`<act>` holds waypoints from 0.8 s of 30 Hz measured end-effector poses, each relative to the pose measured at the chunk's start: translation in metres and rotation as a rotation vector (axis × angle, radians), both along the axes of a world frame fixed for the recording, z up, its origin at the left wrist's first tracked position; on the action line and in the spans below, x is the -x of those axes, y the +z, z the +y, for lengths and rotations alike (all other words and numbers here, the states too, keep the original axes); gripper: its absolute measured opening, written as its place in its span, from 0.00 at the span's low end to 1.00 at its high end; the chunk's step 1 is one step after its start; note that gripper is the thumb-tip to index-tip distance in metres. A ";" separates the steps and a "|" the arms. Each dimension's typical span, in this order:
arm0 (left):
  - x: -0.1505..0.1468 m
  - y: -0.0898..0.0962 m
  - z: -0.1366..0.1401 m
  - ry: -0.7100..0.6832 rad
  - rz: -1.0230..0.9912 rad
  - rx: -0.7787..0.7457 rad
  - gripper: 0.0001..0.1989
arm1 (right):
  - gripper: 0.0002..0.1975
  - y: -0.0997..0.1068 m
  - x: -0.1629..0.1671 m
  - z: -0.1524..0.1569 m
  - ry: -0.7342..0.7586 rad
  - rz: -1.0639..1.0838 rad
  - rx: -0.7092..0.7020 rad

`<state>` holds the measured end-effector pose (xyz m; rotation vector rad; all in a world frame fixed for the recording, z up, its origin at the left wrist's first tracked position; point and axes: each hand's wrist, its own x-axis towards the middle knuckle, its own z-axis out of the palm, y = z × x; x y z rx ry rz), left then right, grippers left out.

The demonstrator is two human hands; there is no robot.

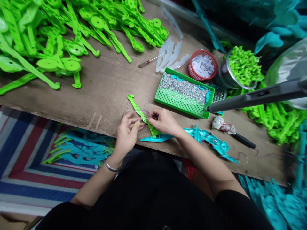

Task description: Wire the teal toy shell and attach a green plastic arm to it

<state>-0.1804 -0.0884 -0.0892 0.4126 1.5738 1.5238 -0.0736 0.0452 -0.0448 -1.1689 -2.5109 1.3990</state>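
A long, narrow bright-green plastic part [135, 105] lies at a slant near the table's front edge, with a hook at its far end. My left hand [127, 130] is closed at its middle, thumb and fingertips against its left side. From the right, my right hand [165, 122] pinches a thin dark-purple wire [144, 111] that loops above the part; the fingertips hide the wire's end. Beneath my right hand and forearm lie blue plastic pieces [207, 138], one with wiring inside. The lower end of the green part rests against the blue piece's pointed tip.
Green parts [98, 24] are heaped at the back left. A screwdriver [144, 64] lies mid-table. A green basket [183, 111] holds small metal screws, beside a red basket [192, 72] of pale strips. A grey power tool [254, 95] hangs in from the right; a black-handled tool [244, 140] lies below.
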 end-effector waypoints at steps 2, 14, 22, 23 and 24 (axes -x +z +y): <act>-0.002 0.001 0.003 0.020 -0.035 -0.005 0.27 | 0.05 -0.003 -0.002 -0.001 -0.013 0.016 0.016; -0.012 0.007 0.014 -0.008 -0.161 -0.050 0.23 | 0.07 0.001 -0.016 -0.012 -0.062 0.118 -0.007; -0.020 0.003 0.020 0.042 -0.112 -0.035 0.23 | 0.09 -0.003 -0.027 -0.015 -0.100 0.166 0.042; -0.020 0.003 0.019 0.038 -0.108 -0.037 0.23 | 0.09 -0.003 -0.028 -0.017 -0.100 0.176 0.026; -0.019 0.003 0.019 0.025 -0.107 -0.046 0.22 | 0.09 -0.003 -0.029 -0.018 -0.099 0.187 0.001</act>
